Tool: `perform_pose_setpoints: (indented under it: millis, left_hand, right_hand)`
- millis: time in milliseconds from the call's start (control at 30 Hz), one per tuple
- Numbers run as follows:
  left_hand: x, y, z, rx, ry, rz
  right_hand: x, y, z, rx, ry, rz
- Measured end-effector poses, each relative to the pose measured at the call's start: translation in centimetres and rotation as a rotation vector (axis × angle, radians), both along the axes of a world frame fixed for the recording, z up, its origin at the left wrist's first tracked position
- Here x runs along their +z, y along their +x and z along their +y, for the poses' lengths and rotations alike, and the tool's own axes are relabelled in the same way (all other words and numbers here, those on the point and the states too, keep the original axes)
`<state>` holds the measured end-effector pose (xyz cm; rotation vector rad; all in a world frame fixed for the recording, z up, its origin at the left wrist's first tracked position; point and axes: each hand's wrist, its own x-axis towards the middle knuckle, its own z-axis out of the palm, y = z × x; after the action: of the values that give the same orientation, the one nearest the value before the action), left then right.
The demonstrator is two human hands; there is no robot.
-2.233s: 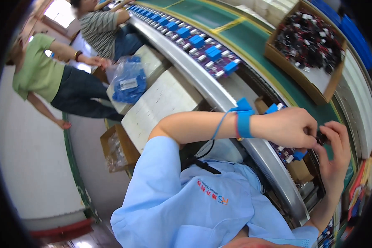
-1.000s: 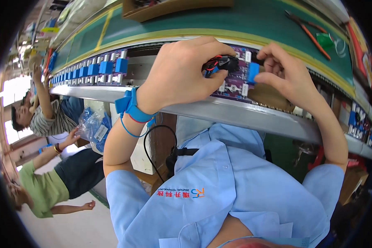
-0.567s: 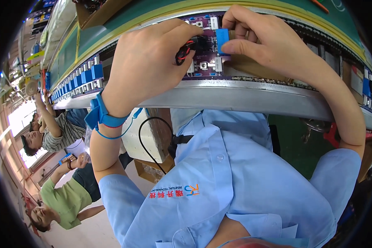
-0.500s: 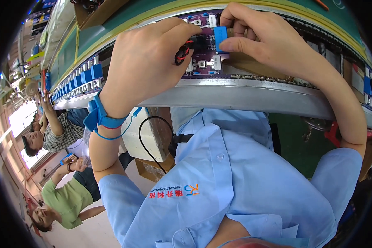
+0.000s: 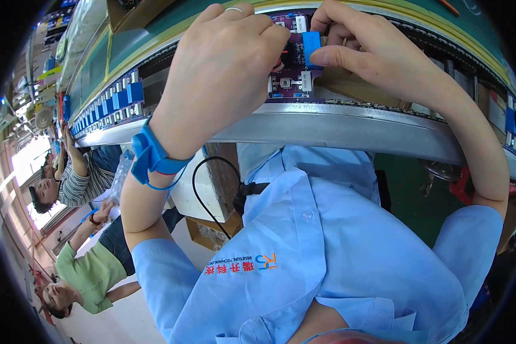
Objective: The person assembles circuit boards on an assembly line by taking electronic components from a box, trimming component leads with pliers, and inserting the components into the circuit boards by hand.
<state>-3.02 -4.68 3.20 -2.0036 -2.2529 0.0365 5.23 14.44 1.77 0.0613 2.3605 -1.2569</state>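
Note:
A purple circuit board [image 5: 294, 94] lies on the metal-edged conveyor rail in front of me, carrying white block parts and a blue box-shaped component [image 5: 312, 50]. My right hand [image 5: 361, 51] grips that blue component at the board's right end, its thumb on the near part and curled fingers at the far part. Over the left part of the board is my left hand [image 5: 226, 69], closed, with its fingertips hidden behind the knuckles. A bit of red wire [image 5: 281, 57] from a black wired part shows right at its fingers. A blue wrist strap [image 5: 149, 150] circles my left wrist.
The metal rail [image 5: 338, 129] runs along my front. More boards with blue parts [image 5: 112, 103] line it at left, another [image 5: 511, 120] at far right. Brown cardboard [image 5: 347, 83] lies beside my board. Two co-workers stand at left. A cardboard box [image 5: 133, 14] sits at the far left.
My left hand has moved right and farther away, turning over the board and covering most of the black wired part. Board and right hand have shifted slightly right.

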Motion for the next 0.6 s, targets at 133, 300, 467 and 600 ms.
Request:
perform_pose_setpoints:
  millis: [133, 300, 467, 600]
  left_hand:
    - [-0.4, -0.1, 0.0, -0.015, -0.027, 0.014]
    - [-1.1, 0.1, -0.6, 0.015, 0.049, -0.019]
    - [-1.4, 0.8, -0.6, 0.004, 0.137, 0.006]
    - [-0.4, 0.7, -0.9, 0.071, 0.027, 0.002]
  right_hand:
    - [0.1, -0.1, -0.1, -0.001, -0.063, -0.027]
    - [0.1, -0.2, -0.2, -0.054, -0.141, -0.092]
    - [0.0, -0.2, -0.2, -0.062, -0.154, -0.069]
    - [-0.1, -0.1, -0.4, -0.087, -0.175, -0.041]
